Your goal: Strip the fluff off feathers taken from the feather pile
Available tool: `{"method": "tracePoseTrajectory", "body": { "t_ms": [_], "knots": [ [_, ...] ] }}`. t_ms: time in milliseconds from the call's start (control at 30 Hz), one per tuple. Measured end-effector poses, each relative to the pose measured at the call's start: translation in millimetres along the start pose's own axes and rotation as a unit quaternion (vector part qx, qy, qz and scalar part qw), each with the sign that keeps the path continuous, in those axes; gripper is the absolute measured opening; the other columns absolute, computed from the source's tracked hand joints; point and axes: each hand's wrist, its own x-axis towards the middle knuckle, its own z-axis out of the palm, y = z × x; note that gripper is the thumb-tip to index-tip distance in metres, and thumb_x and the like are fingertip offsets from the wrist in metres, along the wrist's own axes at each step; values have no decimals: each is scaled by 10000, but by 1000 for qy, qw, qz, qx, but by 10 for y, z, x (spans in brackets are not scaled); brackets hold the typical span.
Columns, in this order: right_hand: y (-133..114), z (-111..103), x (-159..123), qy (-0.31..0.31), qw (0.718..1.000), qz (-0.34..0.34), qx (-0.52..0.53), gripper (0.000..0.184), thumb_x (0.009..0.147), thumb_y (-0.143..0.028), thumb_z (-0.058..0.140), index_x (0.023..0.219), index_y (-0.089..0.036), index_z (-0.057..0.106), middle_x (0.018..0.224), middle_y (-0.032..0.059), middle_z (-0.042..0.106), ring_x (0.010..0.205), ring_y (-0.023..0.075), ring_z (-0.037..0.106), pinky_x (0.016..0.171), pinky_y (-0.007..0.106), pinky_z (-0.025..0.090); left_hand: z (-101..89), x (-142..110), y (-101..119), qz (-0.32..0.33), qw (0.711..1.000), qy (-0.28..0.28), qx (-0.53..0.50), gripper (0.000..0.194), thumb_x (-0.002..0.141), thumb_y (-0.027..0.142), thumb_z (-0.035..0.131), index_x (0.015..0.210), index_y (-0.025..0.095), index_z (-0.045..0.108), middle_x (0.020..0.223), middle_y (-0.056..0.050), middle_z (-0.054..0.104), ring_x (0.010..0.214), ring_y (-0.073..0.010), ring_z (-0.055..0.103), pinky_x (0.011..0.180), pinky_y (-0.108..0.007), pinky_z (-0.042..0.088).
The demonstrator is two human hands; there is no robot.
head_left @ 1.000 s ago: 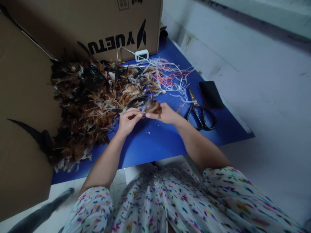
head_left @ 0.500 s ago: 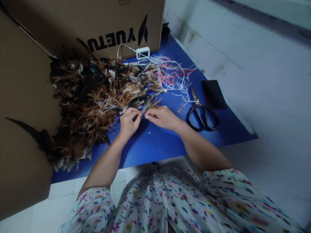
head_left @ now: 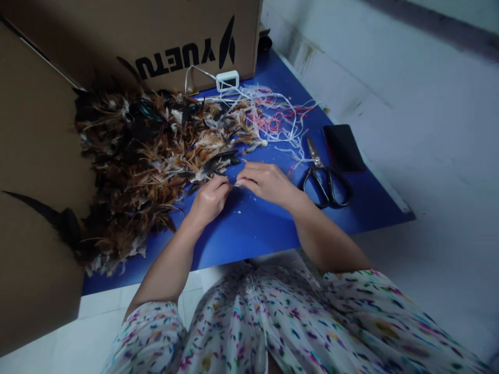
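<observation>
Over the blue table, my left hand [head_left: 210, 201] is closed, thumb and fingers pinched at their tips. Close beside it on the right is my right hand [head_left: 268, 183], also pinched, knuckles up. A short pale, thin piece shows in the small gap between the fingertips; whether it is thread or quill I cannot tell. The small tuft of feathers I handle is now almost wholly hidden behind my fingers. Just past my left hand spreads a large pile of brown and black feathers [head_left: 156, 156], with a dark glossy feather [head_left: 220, 162] at its near edge.
Black-handled scissors [head_left: 326, 187] lie right of my hands, beside a dark flat phone-like object [head_left: 343, 148]. White and red strings [head_left: 275, 117] lie tangled behind, near a small white device [head_left: 227, 81]. Cardboard boxes [head_left: 171, 31] stand at the back and left; a wall [head_left: 429, 130] runs along the right.
The brown tuft, seen upright between my hands before, has dropped out of sight behind my fingers. My right hand has turned knuckles up, and my left hand has rolled over, its fingertips pinched tighter.
</observation>
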Motion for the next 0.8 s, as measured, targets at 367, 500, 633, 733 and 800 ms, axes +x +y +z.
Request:
{"method": "tracePoseTrajectory", "body": {
  "t_ms": [367, 500, 633, 733, 800],
  "knots": [
    [166, -37, 71, -60, 927, 160, 333, 195, 789, -352, 707, 779, -158, 724, 659, -5, 659, 591, 100, 530, 583, 241, 411, 14, 61, 52, -63, 976, 44, -205, 85, 894, 233, 699, 854, 187, 758, 878, -57, 741, 810, -142, 697, 742, -268, 542],
    [146, 19, 100, -43, 885, 195, 421, 240, 678, -375, 804, 727, -170, 690, 625, -20, 633, 537, 99, 513, 501, 232, 409, 6, 81, 26, -147, 950, 79, -263, 110, 865, 280, 737, 799, 206, 782, 847, -45, 748, 796, -149, 703, 748, -293, 546],
    [95, 113, 131, -20, 875, 180, 450, 339, 610, -401, 878, 597, -186, 616, 523, -61, 503, 488, 73, 428, 448, 218, 352, 39, 77, -9, -192, 941, 130, -245, 115, 853, 297, 744, 784, 217, 789, 827, -36, 745, 803, -150, 697, 754, -302, 539],
    [59, 187, 142, -10, 873, 162, 459, 408, 633, -447, 876, 542, -191, 572, 501, -62, 469, 488, 70, 424, 448, 220, 351, 78, 66, -4, -203, 944, 159, -206, 106, 847, 288, 741, 788, 211, 784, 824, -33, 739, 779, -146, 686, 734, -300, 528],
    [36, 234, 148, 11, 867, 185, 463, 397, 606, -467, 893, 584, -187, 613, 517, -54, 505, 498, 78, 456, 447, 221, 365, 100, 62, 16, -205, 946, 174, -181, 100, 843, 266, 738, 776, 202, 776, 821, -33, 734, 768, -142, 680, 716, -292, 520]
  ]
}}
